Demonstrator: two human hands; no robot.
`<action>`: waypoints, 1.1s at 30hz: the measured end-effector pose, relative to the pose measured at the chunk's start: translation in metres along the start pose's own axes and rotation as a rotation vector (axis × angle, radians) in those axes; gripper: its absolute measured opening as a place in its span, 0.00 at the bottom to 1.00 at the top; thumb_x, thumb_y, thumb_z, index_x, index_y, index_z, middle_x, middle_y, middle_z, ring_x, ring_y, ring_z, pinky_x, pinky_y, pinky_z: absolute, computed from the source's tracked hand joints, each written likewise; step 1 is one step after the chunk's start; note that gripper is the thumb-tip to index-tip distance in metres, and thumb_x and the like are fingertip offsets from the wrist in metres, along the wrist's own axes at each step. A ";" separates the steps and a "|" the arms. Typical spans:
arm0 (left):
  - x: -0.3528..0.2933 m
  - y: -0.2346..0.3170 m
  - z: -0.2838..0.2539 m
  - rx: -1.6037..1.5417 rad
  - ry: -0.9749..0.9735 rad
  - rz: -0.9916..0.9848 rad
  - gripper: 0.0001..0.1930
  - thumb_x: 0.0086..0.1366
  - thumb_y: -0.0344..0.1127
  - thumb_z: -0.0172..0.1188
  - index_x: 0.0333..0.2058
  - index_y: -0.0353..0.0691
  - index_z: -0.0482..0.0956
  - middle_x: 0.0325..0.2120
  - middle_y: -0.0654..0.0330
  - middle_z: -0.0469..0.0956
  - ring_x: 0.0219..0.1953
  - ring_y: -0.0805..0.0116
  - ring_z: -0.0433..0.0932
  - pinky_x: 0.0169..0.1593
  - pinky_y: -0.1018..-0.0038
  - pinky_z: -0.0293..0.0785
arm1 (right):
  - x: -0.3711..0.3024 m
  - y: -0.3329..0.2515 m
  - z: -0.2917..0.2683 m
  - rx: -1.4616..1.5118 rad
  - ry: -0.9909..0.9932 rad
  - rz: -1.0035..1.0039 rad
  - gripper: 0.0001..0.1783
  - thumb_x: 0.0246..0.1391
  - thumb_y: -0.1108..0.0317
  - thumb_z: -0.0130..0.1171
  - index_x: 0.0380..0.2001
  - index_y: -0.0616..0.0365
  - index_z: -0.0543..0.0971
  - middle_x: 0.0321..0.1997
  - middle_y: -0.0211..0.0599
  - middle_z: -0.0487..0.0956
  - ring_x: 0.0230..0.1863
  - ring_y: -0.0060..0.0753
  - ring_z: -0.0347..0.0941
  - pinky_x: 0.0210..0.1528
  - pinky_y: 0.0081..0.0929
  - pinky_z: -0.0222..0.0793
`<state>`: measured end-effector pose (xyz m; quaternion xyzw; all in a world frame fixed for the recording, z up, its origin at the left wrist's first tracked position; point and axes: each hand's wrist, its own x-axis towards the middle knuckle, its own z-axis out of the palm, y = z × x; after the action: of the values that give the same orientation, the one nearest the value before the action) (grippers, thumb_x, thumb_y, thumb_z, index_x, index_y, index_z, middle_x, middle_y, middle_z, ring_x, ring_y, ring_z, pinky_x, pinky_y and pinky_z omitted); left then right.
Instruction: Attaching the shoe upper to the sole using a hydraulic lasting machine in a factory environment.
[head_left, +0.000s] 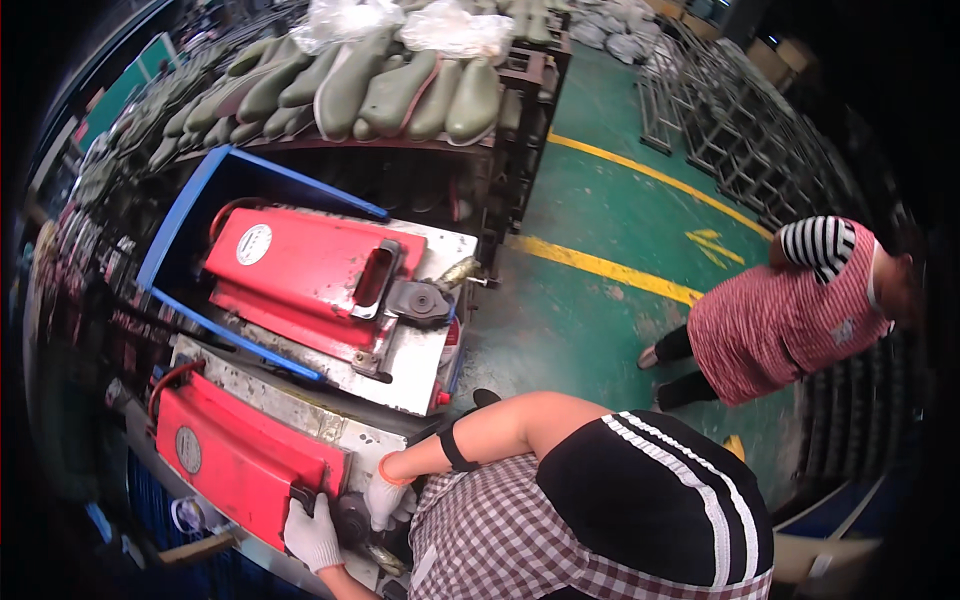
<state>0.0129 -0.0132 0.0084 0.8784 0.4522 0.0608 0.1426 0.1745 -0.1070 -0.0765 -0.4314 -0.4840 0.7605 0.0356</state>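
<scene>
Left hand (312, 532) at red machine (240, 470) with 1 round label (188, 450)

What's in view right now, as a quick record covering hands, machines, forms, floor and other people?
Left hand: white-gloved, at the end of the nearer red cover
Right hand: white-gloved, orange cuff, beside a dark round part; exact grip unclear
Second machine: farther red cover, blue frame around its left end
Forms: olive, foot-shaped forms, clear plastic behind
Floor: green floor, yellow lines
Other person: standing at right, striped sleeve
</scene>
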 end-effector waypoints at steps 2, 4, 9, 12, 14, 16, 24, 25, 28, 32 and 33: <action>0.001 0.001 -0.005 0.005 -0.026 0.001 0.16 0.63 0.47 0.70 0.38 0.39 0.84 0.31 0.48 0.87 0.35 0.43 0.86 0.41 0.53 0.79 | -0.006 0.001 0.002 0.001 0.075 0.037 0.27 0.68 0.41 0.55 0.55 0.47 0.85 0.43 0.42 0.89 0.40 0.40 0.86 0.46 0.41 0.83; 0.002 0.004 -0.015 -0.034 -0.046 -0.043 0.16 0.63 0.46 0.70 0.39 0.39 0.85 0.32 0.48 0.87 0.35 0.44 0.86 0.41 0.54 0.79 | -0.016 0.002 0.002 0.014 0.168 0.003 0.27 0.68 0.42 0.56 0.56 0.49 0.84 0.43 0.42 0.89 0.37 0.40 0.86 0.45 0.41 0.84; 0.007 0.014 -0.062 -0.031 0.090 0.104 0.17 0.63 0.47 0.71 0.41 0.41 0.85 0.34 0.46 0.86 0.37 0.42 0.85 0.41 0.55 0.80 | -0.060 0.001 0.002 0.170 0.476 -0.270 0.27 0.65 0.42 0.58 0.45 0.55 0.87 0.35 0.40 0.87 0.29 0.34 0.82 0.32 0.35 0.79; 0.014 0.012 -0.102 0.003 0.301 0.178 0.17 0.62 0.48 0.73 0.45 0.45 0.85 0.33 0.51 0.86 0.36 0.47 0.86 0.41 0.57 0.81 | -0.070 -0.011 -0.012 -0.375 0.609 -0.364 0.27 0.69 0.46 0.53 0.57 0.56 0.82 0.54 0.41 0.84 0.55 0.37 0.80 0.63 0.38 0.72; 0.024 0.006 -0.132 0.030 0.423 0.257 0.18 0.60 0.44 0.75 0.45 0.42 0.85 0.35 0.51 0.86 0.39 0.50 0.86 0.44 0.60 0.80 | -0.062 -0.027 -0.017 -0.014 0.644 -0.233 0.27 0.69 0.49 0.54 0.58 0.58 0.81 0.55 0.47 0.84 0.58 0.42 0.79 0.64 0.38 0.72; 0.038 0.004 -0.157 0.104 0.616 0.366 0.21 0.59 0.43 0.75 0.49 0.41 0.85 0.40 0.53 0.86 0.43 0.51 0.85 0.49 0.61 0.78 | -0.042 -0.048 -0.023 0.074 0.802 -0.295 0.27 0.69 0.52 0.56 0.61 0.59 0.79 0.54 0.53 0.83 0.60 0.44 0.79 0.63 0.37 0.73; 0.047 -0.012 -0.187 0.255 0.885 0.533 0.33 0.64 0.47 0.72 0.66 0.44 0.77 0.65 0.50 0.76 0.70 0.44 0.69 0.74 0.48 0.57 | 0.087 -0.124 -0.053 -0.557 1.264 -0.191 0.50 0.56 0.45 0.68 0.76 0.53 0.62 0.74 0.69 0.63 0.72 0.69 0.63 0.73 0.49 0.64; 0.041 -0.017 -0.182 0.027 0.865 0.565 0.32 0.64 0.43 0.72 0.66 0.43 0.77 0.65 0.49 0.76 0.70 0.44 0.70 0.74 0.48 0.58 | 0.105 -0.130 -0.052 -0.626 1.267 -0.158 0.52 0.54 0.44 0.70 0.76 0.53 0.61 0.74 0.70 0.61 0.72 0.70 0.64 0.72 0.49 0.66; 0.004 -0.036 -0.158 -0.088 0.843 0.497 0.32 0.64 0.38 0.72 0.65 0.33 0.76 0.64 0.47 0.77 0.69 0.45 0.72 0.74 0.52 0.59 | 0.132 -0.140 -0.066 -0.603 1.172 -0.033 0.54 0.49 0.46 0.72 0.76 0.51 0.62 0.70 0.68 0.65 0.64 0.68 0.72 0.63 0.49 0.75; -0.071 -0.064 -0.104 -0.463 0.900 0.287 0.29 0.70 0.30 0.65 0.66 0.29 0.70 0.62 0.46 0.76 0.65 0.53 0.75 0.71 0.58 0.68 | 0.102 -0.127 -0.095 -0.381 1.194 -0.251 0.45 0.51 0.51 0.68 0.71 0.53 0.69 0.65 0.60 0.75 0.64 0.59 0.75 0.67 0.45 0.73; -0.081 -0.073 -0.085 -0.603 0.889 0.274 0.30 0.71 0.35 0.66 0.67 0.29 0.69 0.63 0.46 0.74 0.64 0.54 0.76 0.70 0.58 0.70 | 0.089 -0.121 -0.097 -0.161 1.106 -0.418 0.41 0.56 0.51 0.65 0.71 0.54 0.70 0.67 0.57 0.76 0.65 0.56 0.75 0.68 0.46 0.72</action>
<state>-0.1113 -0.0223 0.0693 0.7390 0.3130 0.5706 0.1740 0.1419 0.0677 -0.0543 -0.6604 -0.5244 0.3606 0.3985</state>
